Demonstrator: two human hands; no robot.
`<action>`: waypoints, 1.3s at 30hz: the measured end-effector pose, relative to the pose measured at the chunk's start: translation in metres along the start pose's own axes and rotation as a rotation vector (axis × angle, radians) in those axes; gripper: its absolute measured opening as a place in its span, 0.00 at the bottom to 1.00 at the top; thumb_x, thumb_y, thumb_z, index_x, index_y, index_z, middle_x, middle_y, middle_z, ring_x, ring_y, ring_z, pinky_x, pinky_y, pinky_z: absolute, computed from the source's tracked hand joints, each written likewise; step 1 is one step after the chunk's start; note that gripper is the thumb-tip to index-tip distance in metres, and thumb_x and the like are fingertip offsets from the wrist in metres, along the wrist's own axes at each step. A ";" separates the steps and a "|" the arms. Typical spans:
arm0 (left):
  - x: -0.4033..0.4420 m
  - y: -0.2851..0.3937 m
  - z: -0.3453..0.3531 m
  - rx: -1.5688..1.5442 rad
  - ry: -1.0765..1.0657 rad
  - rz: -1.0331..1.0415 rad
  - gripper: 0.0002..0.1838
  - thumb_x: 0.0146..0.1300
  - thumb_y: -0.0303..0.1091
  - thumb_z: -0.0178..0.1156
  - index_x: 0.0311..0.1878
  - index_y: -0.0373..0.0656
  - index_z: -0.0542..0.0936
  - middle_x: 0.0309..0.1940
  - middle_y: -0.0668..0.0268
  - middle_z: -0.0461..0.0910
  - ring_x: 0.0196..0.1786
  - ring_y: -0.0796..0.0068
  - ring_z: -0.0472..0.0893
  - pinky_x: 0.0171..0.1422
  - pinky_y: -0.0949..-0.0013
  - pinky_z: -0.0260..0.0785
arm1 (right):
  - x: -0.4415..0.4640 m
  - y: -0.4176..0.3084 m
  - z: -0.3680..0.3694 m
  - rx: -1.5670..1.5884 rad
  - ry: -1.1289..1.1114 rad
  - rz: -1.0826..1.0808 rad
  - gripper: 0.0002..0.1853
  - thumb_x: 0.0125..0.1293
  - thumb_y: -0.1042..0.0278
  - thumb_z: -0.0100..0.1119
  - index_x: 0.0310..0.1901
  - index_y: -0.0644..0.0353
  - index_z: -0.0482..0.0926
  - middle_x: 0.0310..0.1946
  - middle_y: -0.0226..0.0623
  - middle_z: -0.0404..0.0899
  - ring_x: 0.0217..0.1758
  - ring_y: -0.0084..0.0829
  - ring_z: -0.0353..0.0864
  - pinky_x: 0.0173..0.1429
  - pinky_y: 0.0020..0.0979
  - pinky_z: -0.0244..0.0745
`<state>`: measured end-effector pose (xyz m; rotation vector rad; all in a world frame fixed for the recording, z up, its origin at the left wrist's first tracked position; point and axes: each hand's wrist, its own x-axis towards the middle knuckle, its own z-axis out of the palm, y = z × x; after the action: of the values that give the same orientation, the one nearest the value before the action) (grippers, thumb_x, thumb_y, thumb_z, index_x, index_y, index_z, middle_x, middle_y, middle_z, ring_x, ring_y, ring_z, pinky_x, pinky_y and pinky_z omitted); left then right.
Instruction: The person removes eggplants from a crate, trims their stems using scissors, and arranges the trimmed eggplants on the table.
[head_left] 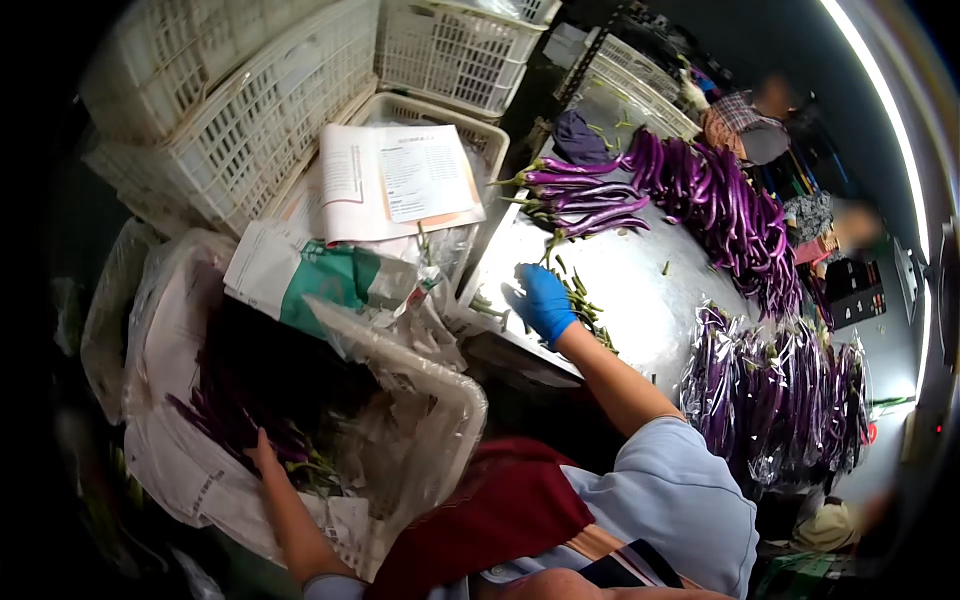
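My left hand [262, 455] is bare and reaches down into a lined crate [462, 405] on the left. Its thumb lies over dark purple eggplants [225, 415], and its other fingers are mostly hidden; it appears closed around some of them. My right hand [548, 303] wears a blue glove and rests at the near edge of a shiny metal table [650, 285]. Its fingers are stretched out against a scatter of short green stem pieces [590, 312]. Several long eggplants [590, 195] lie just beyond that hand.
More eggplants [725, 200] are heaped along the table's far side, and bagged eggplants [775, 395] lie at the right. White plastic crates [290, 115] are stacked at the upper left. Printed paper [420, 180] lies over another crate. Co-workers [745, 120] sit across the table.
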<state>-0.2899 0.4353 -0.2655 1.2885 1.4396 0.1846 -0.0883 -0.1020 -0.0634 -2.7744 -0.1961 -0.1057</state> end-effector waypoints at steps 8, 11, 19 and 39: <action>0.020 -0.006 -0.008 -0.080 0.004 0.029 0.51 0.52 0.47 0.65 0.69 0.38 0.44 0.64 0.49 0.58 0.61 0.55 0.67 0.64 0.58 0.64 | -0.006 0.059 0.013 -0.320 -0.318 0.097 0.09 0.54 0.68 0.50 0.32 0.61 0.79 0.28 0.48 0.80 0.33 0.46 0.81 0.38 0.41 0.75; 0.021 -0.011 -0.008 -0.110 -0.018 0.023 0.50 0.53 0.47 0.65 0.69 0.38 0.44 0.64 0.49 0.58 0.60 0.55 0.67 0.64 0.58 0.64 | -0.008 0.057 -0.017 -0.187 -0.121 0.039 0.06 0.55 0.70 0.49 0.30 0.61 0.75 0.24 0.48 0.78 0.29 0.47 0.79 0.35 0.43 0.74; 0.020 -0.006 -0.004 -0.159 -0.051 0.000 0.50 0.54 0.46 0.63 0.69 0.37 0.42 0.63 0.51 0.59 0.59 0.56 0.69 0.63 0.59 0.65 | -0.039 0.137 -0.088 -0.366 0.202 0.405 0.08 0.62 0.63 0.48 0.34 0.58 0.70 0.21 0.51 0.75 0.28 0.52 0.77 0.31 0.48 0.71; 0.026 -0.001 0.007 -0.196 0.030 -0.015 0.48 0.52 0.56 0.62 0.66 0.34 0.54 0.61 0.54 0.63 0.57 0.57 0.70 0.60 0.57 0.66 | 0.136 0.241 0.043 -0.167 -0.030 0.240 0.18 0.54 0.66 0.54 0.48 0.56 0.74 0.52 0.47 0.68 0.56 0.48 0.68 0.58 0.44 0.67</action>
<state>-0.2782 0.4511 -0.2843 1.1193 1.4188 0.3283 0.0845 -0.2936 -0.1727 -2.9414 0.1455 -0.0206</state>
